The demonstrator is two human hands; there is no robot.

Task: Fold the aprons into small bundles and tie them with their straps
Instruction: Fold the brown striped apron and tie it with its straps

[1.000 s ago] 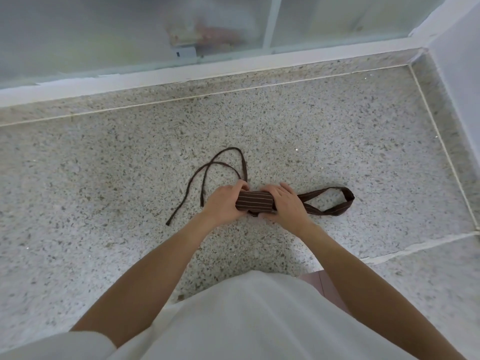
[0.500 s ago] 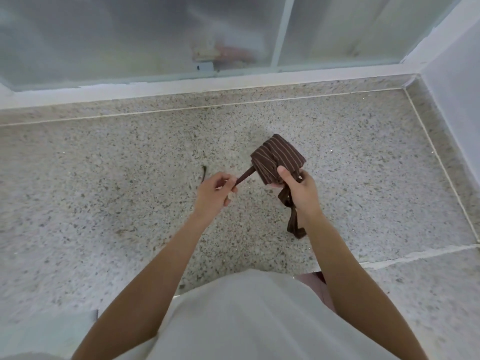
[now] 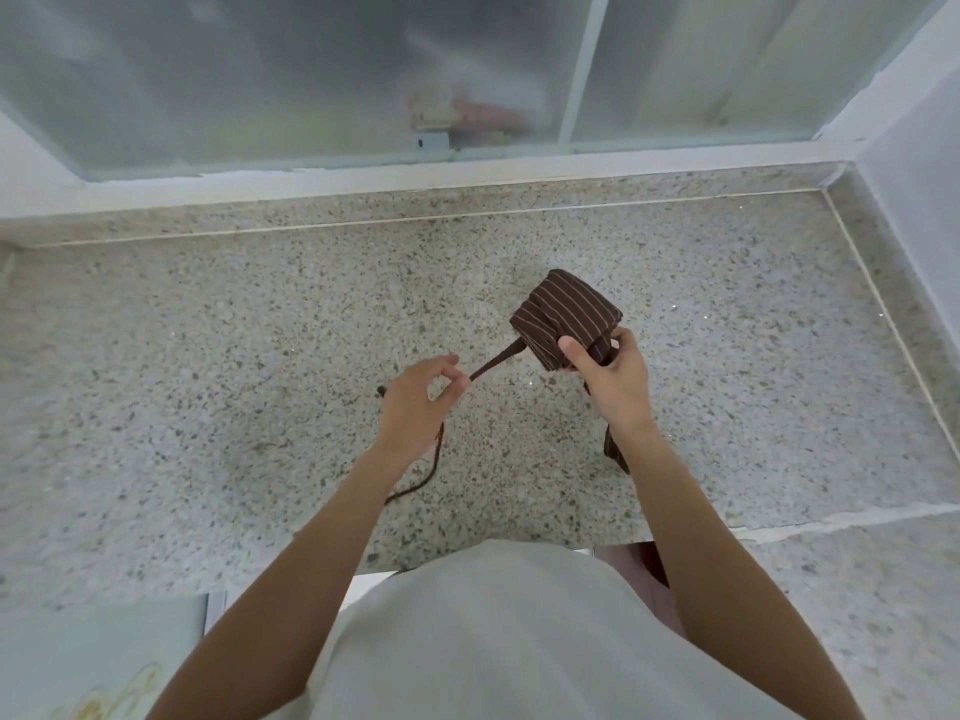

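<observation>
Right hand (image 3: 615, 379) grips the folded striped apron bundle (image 3: 563, 317) aloft at about one o'clock over the speckled counter (image 3: 208, 356), left hand (image 3: 415, 402) pinches the strap (image 3: 493, 362) taut at nine o'clock of it: best keep that tension while winding snugly round the middle.

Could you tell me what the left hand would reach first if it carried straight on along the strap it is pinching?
Probably the folded apron in the right hand. The left hand points up the taut strap, which leads straight to it, though depth is hard to judge.
</observation>
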